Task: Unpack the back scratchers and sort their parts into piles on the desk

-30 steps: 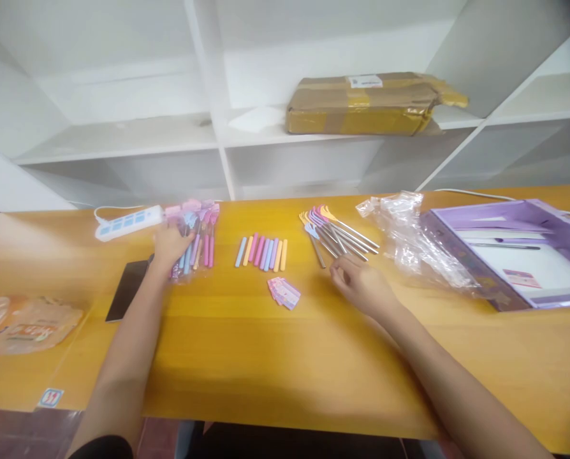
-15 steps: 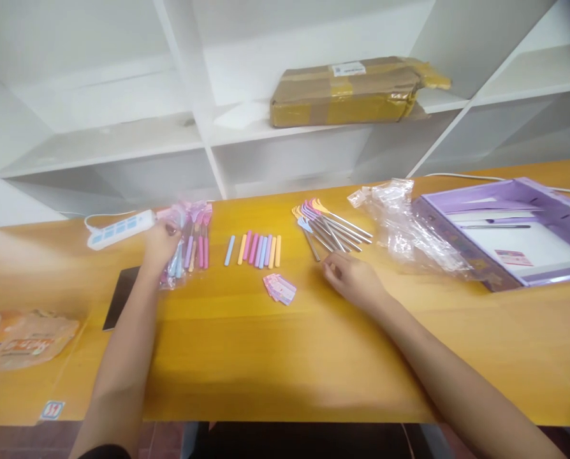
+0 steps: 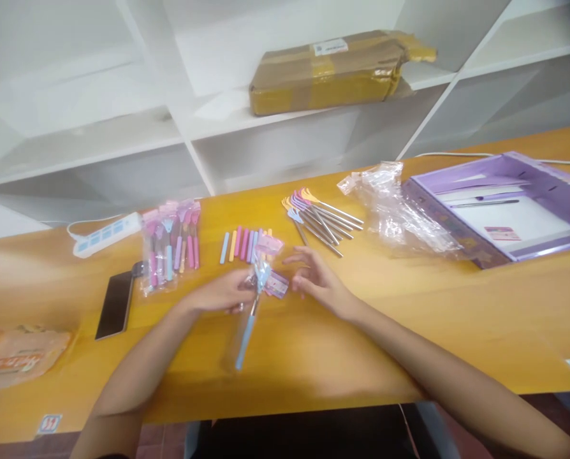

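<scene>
My left hand (image 3: 222, 294) is closed on a clear packet holding a blue-handled fork (image 3: 249, 313), near the middle of the yellow table (image 3: 314, 357). The packet's pink top sits just above my fingers and its blue end points toward me. My right hand (image 3: 314, 280) hovers just right of it, fingers spread and holding nothing. A small pink card stack (image 3: 278, 285) lies between the hands. Behind them lies a row of pastel handles (image 3: 240, 245). A bundle of packed forks (image 3: 170, 245) lies to the left, and loose metal forks (image 3: 318, 217) lie behind my right hand.
A crumpled clear bag (image 3: 394, 210) and an open purple box (image 3: 505, 210) sit at the right. A dark phone (image 3: 115, 304), a white power strip (image 3: 106, 234) and an orange packet (image 3: 17, 357) lie at the left. A cardboard parcel (image 3: 333, 70) rests on the white shelves.
My left hand left the bundle of packed forks and came to the table's middle holding one packet. My right hand moved left toward it and spread its fingers. The view tilted and shifted.
</scene>
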Available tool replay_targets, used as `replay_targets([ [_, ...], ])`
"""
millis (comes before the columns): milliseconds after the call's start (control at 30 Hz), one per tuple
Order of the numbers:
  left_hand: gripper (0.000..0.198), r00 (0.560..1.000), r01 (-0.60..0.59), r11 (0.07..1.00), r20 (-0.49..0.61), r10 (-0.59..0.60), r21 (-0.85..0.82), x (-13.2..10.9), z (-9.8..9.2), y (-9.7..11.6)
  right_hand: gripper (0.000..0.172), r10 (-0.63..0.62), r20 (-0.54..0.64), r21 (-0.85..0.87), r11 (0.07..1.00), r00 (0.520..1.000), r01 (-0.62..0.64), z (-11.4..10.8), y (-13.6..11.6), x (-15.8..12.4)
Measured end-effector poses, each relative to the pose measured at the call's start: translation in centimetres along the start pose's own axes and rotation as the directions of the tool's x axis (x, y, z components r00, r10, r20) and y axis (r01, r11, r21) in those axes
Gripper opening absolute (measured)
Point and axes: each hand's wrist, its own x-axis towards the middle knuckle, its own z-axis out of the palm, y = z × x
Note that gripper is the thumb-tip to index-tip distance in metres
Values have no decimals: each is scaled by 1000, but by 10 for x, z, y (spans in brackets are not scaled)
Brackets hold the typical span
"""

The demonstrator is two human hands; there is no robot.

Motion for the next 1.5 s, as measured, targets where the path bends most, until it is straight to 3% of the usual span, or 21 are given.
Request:
replay_targets([
  [100, 43, 978, 46, 999, 202, -43, -9, 23, 20, -16, 57, 31, -16, 69, 997, 999, -30, 8, 9, 0],
  [267, 21, 923, 86, 995, 380, -59, -56, 37, 34, -34, 48, 12, -97, -11, 1000, 995, -14, 15, 20, 1],
  [400, 51, 954, -17, 990, 293, 58, -141, 41, 39, -42, 38, -4, -96, -195, 981, 995, -14, 16, 21, 0],
  [500, 59, 961, -116, 980, 233, 152, -163, 43, 41, -46, 32, -79, -119, -326, 945, 990, 36, 11, 20, 0],
  [700, 52, 959, -49, 959, 255, 124, -280, 44, 41, -51, 16, -345, -106, -575, 786, 933, 226, -3, 18, 2],
  [833, 69, 945, -22, 956, 306, 115, -292, 42, 42, -53, 18, -403, -77, -636, 724, 912, 266, -9, 14, 4],
  [967, 100, 938, -15, 953, 326, 118, -302, 39, 43, -55, 21, -440, -78, -620, 724, 895, 302, -11, 11, 5],
  [1133, 115, 933, -57, 945, 320, 165, -322, 41, 42, -57, 20, -368, -19, -560, 774, 930, 295, -16, 5, 3],
  [1267, 112, 930, -77, 940, 317, 188, -331, 43, 41, -57, 11, -283, 8, -498, 830, 959, 250, -19, 2, 3],
  [1500, 91, 940, -107, 956, 287, 187, -272, 43, 40, -55, 36, -118, 26, -422, 899, 993, 118, -26, 0, 9],
])
